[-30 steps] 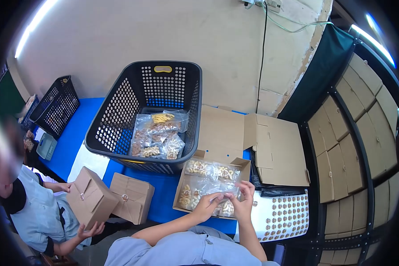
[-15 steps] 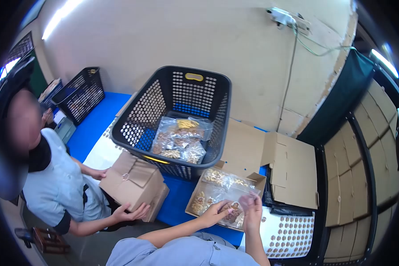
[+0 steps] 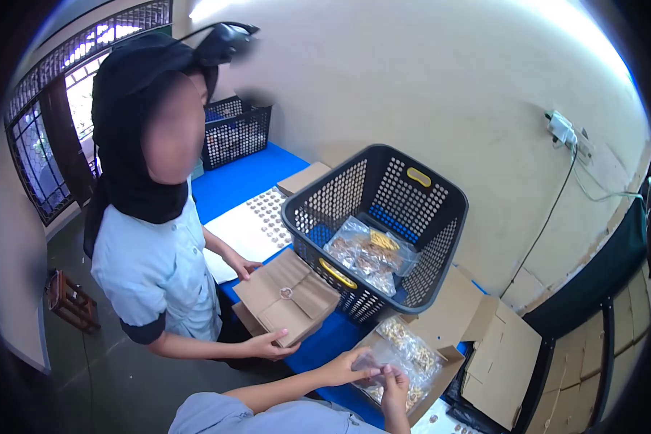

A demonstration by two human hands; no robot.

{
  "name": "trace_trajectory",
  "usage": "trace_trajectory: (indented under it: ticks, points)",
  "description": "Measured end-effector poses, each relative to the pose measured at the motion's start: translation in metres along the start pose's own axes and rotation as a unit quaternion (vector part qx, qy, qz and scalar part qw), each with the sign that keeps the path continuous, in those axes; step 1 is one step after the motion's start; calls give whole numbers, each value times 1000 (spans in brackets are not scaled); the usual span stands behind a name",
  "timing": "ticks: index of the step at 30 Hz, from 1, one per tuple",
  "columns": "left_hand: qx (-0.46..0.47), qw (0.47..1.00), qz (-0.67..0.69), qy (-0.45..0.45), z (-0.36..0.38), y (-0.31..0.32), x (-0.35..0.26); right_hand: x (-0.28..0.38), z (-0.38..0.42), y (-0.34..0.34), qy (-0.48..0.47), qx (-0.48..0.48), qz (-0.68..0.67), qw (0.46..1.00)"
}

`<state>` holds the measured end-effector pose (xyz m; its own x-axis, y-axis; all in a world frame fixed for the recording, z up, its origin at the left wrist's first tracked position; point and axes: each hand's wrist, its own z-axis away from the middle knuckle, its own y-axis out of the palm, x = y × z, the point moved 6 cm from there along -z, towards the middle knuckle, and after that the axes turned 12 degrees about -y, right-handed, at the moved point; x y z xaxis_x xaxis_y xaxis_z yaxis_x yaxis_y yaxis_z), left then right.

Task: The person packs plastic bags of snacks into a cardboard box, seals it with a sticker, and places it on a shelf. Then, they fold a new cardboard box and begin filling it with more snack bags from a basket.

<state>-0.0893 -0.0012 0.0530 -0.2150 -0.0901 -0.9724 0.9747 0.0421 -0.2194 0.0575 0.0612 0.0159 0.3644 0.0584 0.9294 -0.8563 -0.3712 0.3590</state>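
My left hand [image 3: 349, 367] and my right hand [image 3: 394, 387] pinch a small clear plastic bag [image 3: 372, 362] between them, over the near left part of an open cardboard box [image 3: 441, 383]. Inside the box lie clear packets of small pale yellow pieces [image 3: 412, 347]. Just left of my hands, a co-worker [image 3: 152, 267] holds a stack of brown paper packages [image 3: 286, 293] with a round sticker on the top one.
Beyond the box stands a black perforated basket [image 3: 383, 304] with plastic packets [image 3: 372, 253] in it. Sticker sheets [image 3: 249, 231] lie on the blue table [image 3: 231, 181]. Folded cardboard [image 3: 503, 362] is at the right, a second basket [image 3: 239, 134] farther back.
The view has turned left, so the basket and box appear farther right and more of the co-worker shows. My right hand has come closer to my left at the bag.
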Motion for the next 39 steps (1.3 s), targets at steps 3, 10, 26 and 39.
trace_trajectory:
  ticks: [3,10,26,39]
  points:
    - [-60,995,72,-33,2,-20,13,3,2,31,33,107,45,993]
    - [-147,963,224,10,10,-37,-4,39,-5,40,-97,68,154,981]
    - [36,992,117,16,-9,6,-1,76,6,31,-199,11,310,930]
    - [17,982,26,189,-13,49,-48,87,27,1,-206,-68,260,941]
